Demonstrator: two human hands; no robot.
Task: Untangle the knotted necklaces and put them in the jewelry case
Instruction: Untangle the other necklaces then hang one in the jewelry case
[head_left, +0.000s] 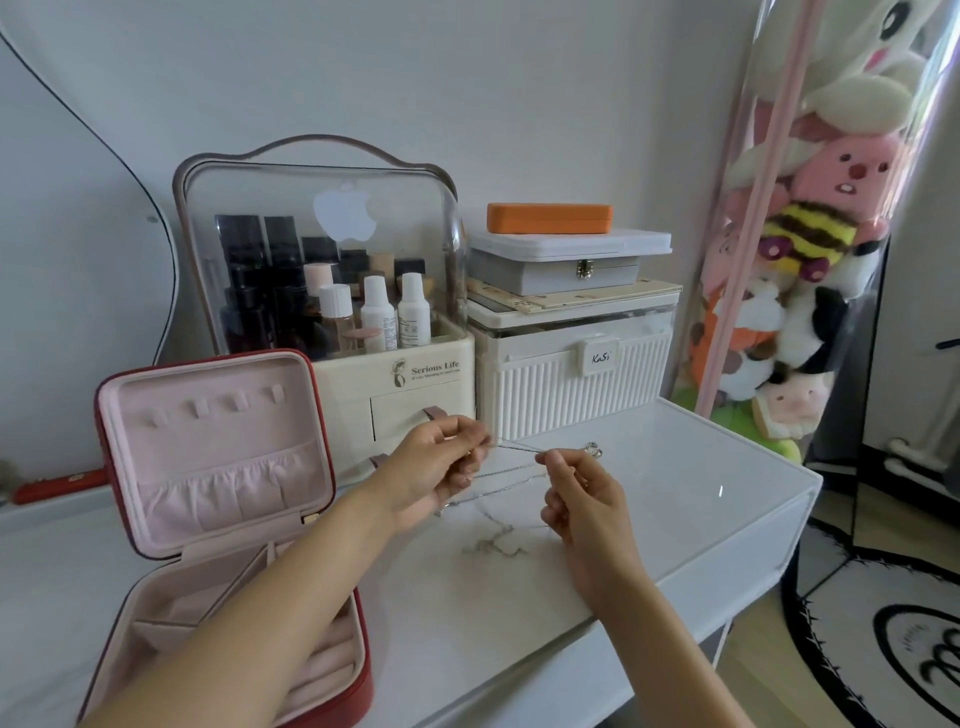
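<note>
A thin silver necklace chain (514, 451) stretches between my two hands above the white tabletop. My left hand (441, 467) pinches one end of it, and my right hand (576, 493) pinches it further along, near a small silver pendant (593, 450). More strands (506, 480) hang down between the hands toward the table. A knotted heap of fine chain (493, 543) lies on the table just below. The red jewelry case (218, 467) stands open at the left, its pink lid upright and its pink compartments (317, 660) partly hidden under my left forearm.
A clear-lidded cosmetics organizer (332, 291) with bottles stands behind the case. Right of it is a white ribbed box (571, 379) stacked with a grey box and an orange case (548, 218). Plush toys (810, 249) hang at the right. The table edge (727, 566) drops to the floor.
</note>
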